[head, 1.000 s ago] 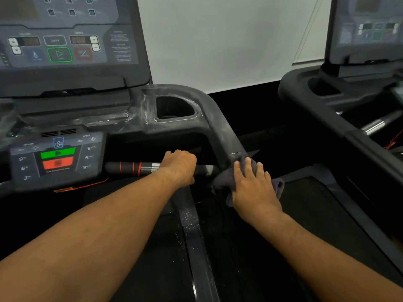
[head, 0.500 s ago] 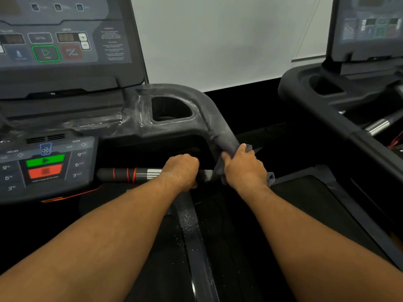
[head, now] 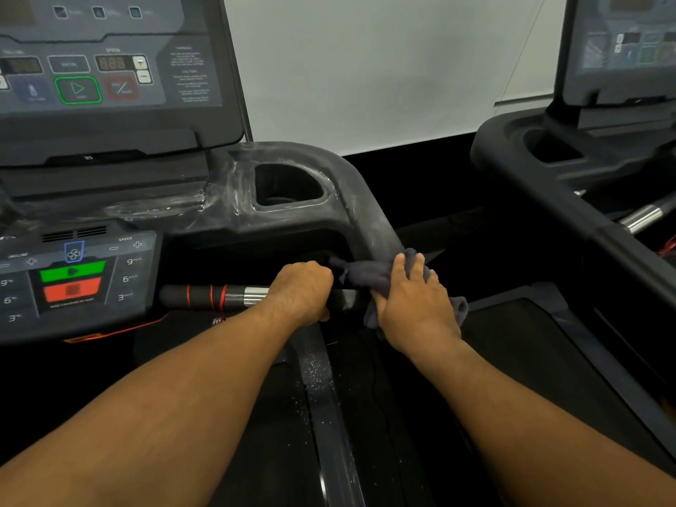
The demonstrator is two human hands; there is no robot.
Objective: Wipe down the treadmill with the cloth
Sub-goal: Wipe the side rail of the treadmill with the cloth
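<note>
Right hand [head: 411,305] curled round dark cloth [head: 369,278], pressing it on treadmill side rail [head: 369,228] — fingers over top, wrist straight. Left hand [head: 301,290] just beside, fist wrapped round horizontal handlebar [head: 212,296]. Both forearms extended forward — cup holder [head: 289,186] above grip.
</note>
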